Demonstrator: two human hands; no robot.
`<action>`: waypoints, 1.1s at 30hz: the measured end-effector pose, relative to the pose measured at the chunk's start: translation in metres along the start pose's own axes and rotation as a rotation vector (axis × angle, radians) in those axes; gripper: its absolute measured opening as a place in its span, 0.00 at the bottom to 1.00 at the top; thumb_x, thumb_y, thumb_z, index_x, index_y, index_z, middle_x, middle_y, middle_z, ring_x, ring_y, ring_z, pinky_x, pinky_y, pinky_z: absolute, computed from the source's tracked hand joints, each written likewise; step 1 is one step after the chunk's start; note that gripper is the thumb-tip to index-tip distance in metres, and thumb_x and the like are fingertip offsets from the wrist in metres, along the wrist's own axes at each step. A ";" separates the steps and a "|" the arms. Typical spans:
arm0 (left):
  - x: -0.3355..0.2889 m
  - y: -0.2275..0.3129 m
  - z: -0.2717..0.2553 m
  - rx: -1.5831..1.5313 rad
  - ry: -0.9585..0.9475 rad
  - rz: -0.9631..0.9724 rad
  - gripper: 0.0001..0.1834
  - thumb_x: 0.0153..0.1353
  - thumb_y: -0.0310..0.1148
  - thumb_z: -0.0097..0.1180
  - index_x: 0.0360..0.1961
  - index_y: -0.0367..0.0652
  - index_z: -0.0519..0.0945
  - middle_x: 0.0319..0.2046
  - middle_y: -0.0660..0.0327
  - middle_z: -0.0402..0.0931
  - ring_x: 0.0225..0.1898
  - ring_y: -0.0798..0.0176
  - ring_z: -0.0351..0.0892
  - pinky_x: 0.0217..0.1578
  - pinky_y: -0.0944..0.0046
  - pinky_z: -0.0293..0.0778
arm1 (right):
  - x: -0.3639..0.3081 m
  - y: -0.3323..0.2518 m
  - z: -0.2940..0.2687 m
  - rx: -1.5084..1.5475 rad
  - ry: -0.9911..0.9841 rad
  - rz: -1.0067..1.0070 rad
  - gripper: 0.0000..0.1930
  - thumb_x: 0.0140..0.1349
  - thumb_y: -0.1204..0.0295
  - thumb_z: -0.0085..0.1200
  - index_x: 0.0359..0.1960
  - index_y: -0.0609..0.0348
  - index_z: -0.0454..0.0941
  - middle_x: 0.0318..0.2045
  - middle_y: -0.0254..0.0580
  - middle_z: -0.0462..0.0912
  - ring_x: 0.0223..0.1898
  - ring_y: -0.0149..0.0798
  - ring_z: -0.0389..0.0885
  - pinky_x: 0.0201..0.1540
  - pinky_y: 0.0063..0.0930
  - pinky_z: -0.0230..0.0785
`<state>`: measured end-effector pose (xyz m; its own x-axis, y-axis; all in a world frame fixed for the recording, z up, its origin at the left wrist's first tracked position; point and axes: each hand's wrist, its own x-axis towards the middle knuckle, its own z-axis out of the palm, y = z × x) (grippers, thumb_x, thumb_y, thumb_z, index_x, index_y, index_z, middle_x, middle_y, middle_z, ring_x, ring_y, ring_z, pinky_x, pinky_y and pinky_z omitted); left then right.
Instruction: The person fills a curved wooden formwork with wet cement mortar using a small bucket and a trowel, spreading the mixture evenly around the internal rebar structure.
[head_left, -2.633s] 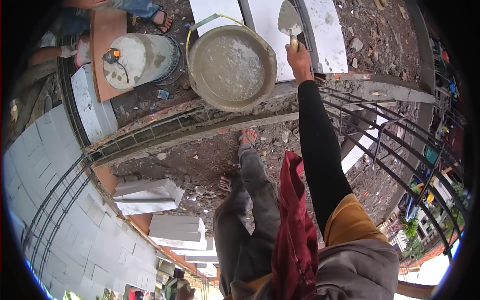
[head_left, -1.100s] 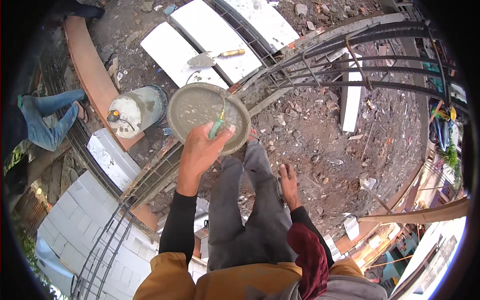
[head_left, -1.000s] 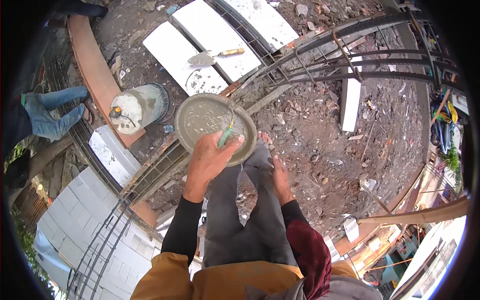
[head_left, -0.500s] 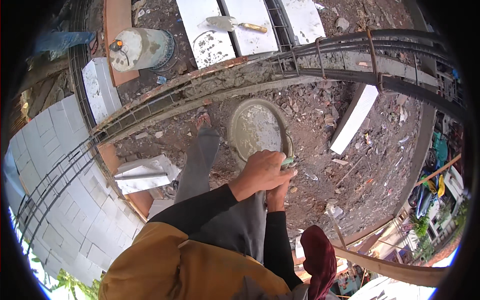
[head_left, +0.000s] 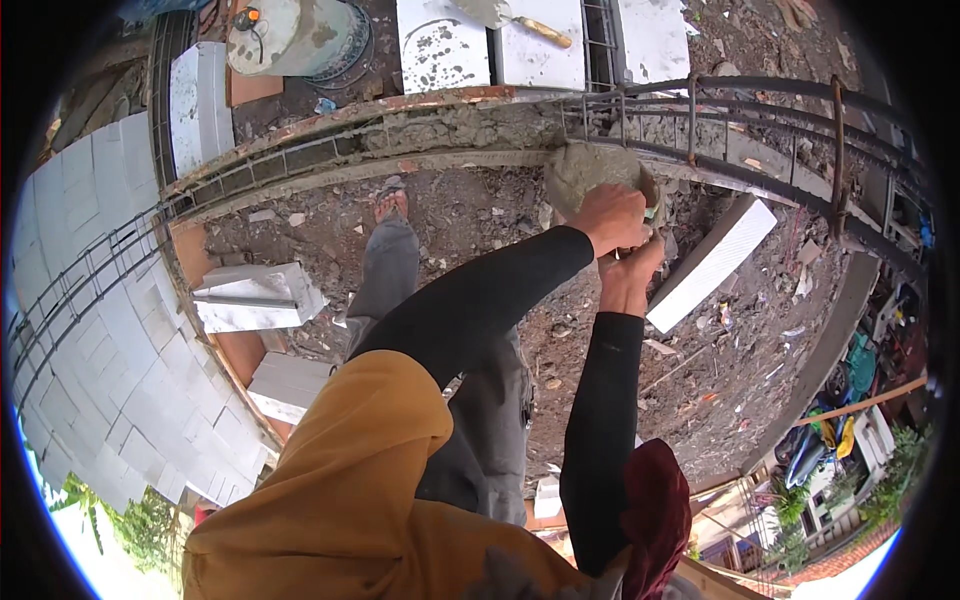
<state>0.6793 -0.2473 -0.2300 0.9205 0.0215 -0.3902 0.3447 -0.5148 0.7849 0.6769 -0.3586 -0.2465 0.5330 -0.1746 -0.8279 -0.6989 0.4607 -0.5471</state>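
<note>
A mortar-coated grey bucket (head_left: 592, 176) is at the long reinforced trench, overlapping its near edge. It is tilted; whether anything runs out of it cannot be seen. My left hand (head_left: 612, 218) is closed on the bucket's near side, where a bit of pale green shows by the fingers. Just below it, my right hand (head_left: 632, 274) is also closed, gripping the bucket's near edge. Wet grey mortar (head_left: 470, 127) lies in the trench (head_left: 330, 182) between its side boards.
Steel bars with stirrups (head_left: 740, 100) rise right of the bucket. A white block (head_left: 712, 262) lies on the rubble right of my hands. Beyond the trench are a trowel (head_left: 535, 30) on white blocks and an upturned bucket (head_left: 300, 40). Grey paving (head_left: 120, 330) spreads left.
Both hands have carried the bucket forward and right, from over the rubble to the trench. The bucket's round opening, facing me before, no longer shows. My view has shifted too.
</note>
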 end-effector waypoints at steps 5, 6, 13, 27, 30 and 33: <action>0.017 -0.007 0.001 -0.005 0.055 0.039 0.16 0.51 0.40 0.65 0.29 0.34 0.83 0.31 0.44 0.82 0.36 0.41 0.84 0.38 0.47 0.78 | -0.001 -0.004 0.022 0.065 0.009 0.043 0.28 0.70 0.51 0.35 0.57 0.65 0.67 0.55 0.52 0.76 0.55 0.49 0.78 0.58 0.45 0.73; 0.017 -0.003 0.001 -0.028 0.094 0.040 0.15 0.50 0.39 0.65 0.28 0.34 0.83 0.30 0.44 0.82 0.36 0.41 0.84 0.38 0.48 0.78 | 0.004 -0.008 0.017 0.056 0.017 0.039 0.28 0.70 0.51 0.35 0.57 0.65 0.67 0.55 0.52 0.76 0.55 0.49 0.78 0.58 0.45 0.73; 0.002 0.005 -0.015 -0.036 0.137 0.096 0.13 0.52 0.37 0.63 0.26 0.35 0.81 0.27 0.45 0.81 0.33 0.42 0.83 0.35 0.46 0.77 | -0.008 -0.011 0.022 0.136 -0.119 0.040 0.27 0.67 0.51 0.36 0.56 0.60 0.71 0.53 0.48 0.77 0.55 0.49 0.77 0.59 0.45 0.73; 0.022 -0.027 -0.024 -0.158 0.313 0.056 0.18 0.50 0.40 0.65 0.23 0.32 0.81 0.23 0.41 0.79 0.29 0.40 0.82 0.33 0.46 0.77 | 0.011 -0.011 0.075 0.093 -0.122 0.079 0.39 0.64 0.41 0.38 0.60 0.69 0.61 0.50 0.46 0.71 0.53 0.45 0.75 0.55 0.42 0.72; 0.021 -0.032 -0.023 -0.165 0.256 0.036 0.14 0.50 0.36 0.65 0.26 0.33 0.80 0.25 0.41 0.79 0.31 0.38 0.81 0.34 0.45 0.76 | 0.012 -0.012 0.074 0.065 -0.145 0.042 0.40 0.64 0.40 0.38 0.58 0.71 0.62 0.50 0.48 0.70 0.52 0.45 0.74 0.55 0.41 0.70; 0.018 -0.053 -0.012 -0.111 0.298 0.020 0.12 0.49 0.28 0.61 0.36 0.36 0.78 0.26 0.43 0.80 0.34 0.38 0.81 0.35 0.45 0.74 | 0.010 0.002 0.064 0.001 -0.108 0.004 0.37 0.65 0.41 0.38 0.55 0.69 0.64 0.51 0.49 0.69 0.54 0.44 0.71 0.58 0.40 0.66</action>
<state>0.6794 -0.2092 -0.2729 0.9350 0.2712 -0.2284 0.3287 -0.4213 0.8453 0.7115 -0.3041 -0.2479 0.5786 -0.0779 -0.8119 -0.7007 0.4620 -0.5437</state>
